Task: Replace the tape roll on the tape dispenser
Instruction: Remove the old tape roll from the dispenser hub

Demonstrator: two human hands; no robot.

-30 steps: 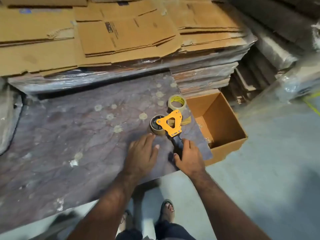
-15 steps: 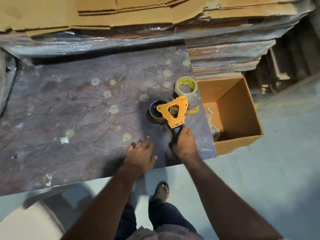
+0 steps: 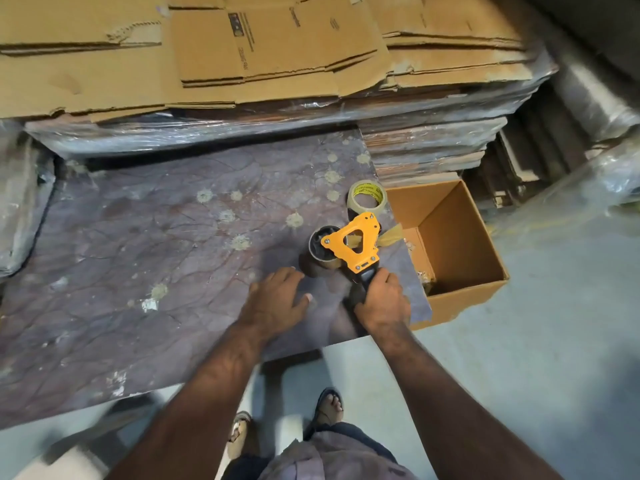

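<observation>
An orange tape dispenser (image 3: 356, 242) with a black handle lies on the purple marbled tabletop (image 3: 166, 258), near its right end. A nearly bare brown cardboard core (image 3: 320, 249) sits on the dispenser's hub. My right hand (image 3: 382, 301) is wrapped around the black handle. My left hand (image 3: 277, 299) rests flat on the table just left of the dispenser, fingers spread, touching nothing else. A fresh roll of clear tape (image 3: 367, 197) with a yellow inner label stands just behind the dispenser.
An open cardboard box (image 3: 460, 244) sits against the table's right edge, lower than the tabletop. Flattened cardboard sheets (image 3: 242, 53) wrapped in plastic are stacked behind the table. Grey concrete floor (image 3: 554, 341) and my sandalled feet lie below.
My right hand has closed around the dispenser's handle. My left hand stays flat on the table beside it. The camera view shifted while the dispenser and fresh roll stayed put.
</observation>
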